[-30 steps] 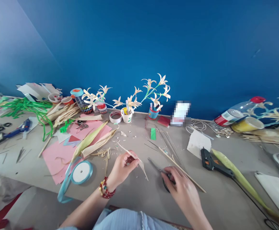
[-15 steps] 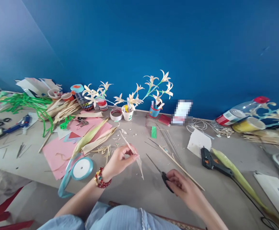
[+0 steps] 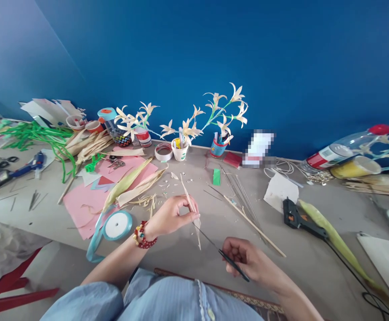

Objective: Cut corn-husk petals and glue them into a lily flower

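Flowers (image 3: 190, 129) are standing made — left grip (image 3: 174, 216) is pinching a strip (image 3: 187, 191), right grip (image 3: 244, 256) is holding scissors (image 3: 236, 267) by it — trimming apparently remaining.

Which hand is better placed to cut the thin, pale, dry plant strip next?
Probably the right hand: it holds the black-handled metal scissors, which point toward the strip. The left hand pinches the strip, so it seems better suited to steadying.

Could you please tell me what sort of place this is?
Probably a craft workspace, though I cannot tell whether at home or in a studio. The glue gun, ribbon roll and pale, handmade-looking flowers suggest it.
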### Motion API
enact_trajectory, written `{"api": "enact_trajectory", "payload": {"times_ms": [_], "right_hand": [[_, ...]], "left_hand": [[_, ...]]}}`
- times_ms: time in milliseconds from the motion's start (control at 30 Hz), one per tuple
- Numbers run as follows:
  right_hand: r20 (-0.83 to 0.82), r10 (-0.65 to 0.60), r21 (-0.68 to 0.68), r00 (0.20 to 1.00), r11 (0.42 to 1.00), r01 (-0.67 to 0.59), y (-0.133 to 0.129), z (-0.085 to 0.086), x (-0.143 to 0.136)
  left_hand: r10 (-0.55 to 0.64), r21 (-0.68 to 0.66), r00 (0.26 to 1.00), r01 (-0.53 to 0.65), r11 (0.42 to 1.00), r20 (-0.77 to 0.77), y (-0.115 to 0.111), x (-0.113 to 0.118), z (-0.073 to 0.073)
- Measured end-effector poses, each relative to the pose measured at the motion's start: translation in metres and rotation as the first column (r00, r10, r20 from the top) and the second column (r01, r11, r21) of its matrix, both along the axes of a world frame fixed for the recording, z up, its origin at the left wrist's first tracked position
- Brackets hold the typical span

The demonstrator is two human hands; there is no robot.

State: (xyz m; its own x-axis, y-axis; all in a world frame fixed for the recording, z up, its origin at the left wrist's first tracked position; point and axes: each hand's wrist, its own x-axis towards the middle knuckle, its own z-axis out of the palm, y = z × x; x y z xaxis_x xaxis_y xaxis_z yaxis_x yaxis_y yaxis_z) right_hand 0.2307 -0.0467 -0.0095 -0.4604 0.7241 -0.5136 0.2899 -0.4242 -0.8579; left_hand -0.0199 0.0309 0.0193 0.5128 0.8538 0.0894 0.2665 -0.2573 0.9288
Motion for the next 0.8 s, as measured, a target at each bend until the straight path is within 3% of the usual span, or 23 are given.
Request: {"api": "enact_trajectory", "payload": {"times_ms": [267,800], "right_hand": [[0.023,0.005,0.030,1.000,1.000,-0.006,0.0018,0.0064,-0.0023],[0.004,0.005,0.028,1.000,1.000,-0.005,0.0008,-0.0026,-0.0023]], "left_hand": [[-0.009,-0.015,1.000,0.008,1.000,-0.009,0.0000,0.0008,-0.0030],[0.029,-0.032,1.000,-0.028,0.999,0.012,-0.0021,0.0000,-0.0030]]}}
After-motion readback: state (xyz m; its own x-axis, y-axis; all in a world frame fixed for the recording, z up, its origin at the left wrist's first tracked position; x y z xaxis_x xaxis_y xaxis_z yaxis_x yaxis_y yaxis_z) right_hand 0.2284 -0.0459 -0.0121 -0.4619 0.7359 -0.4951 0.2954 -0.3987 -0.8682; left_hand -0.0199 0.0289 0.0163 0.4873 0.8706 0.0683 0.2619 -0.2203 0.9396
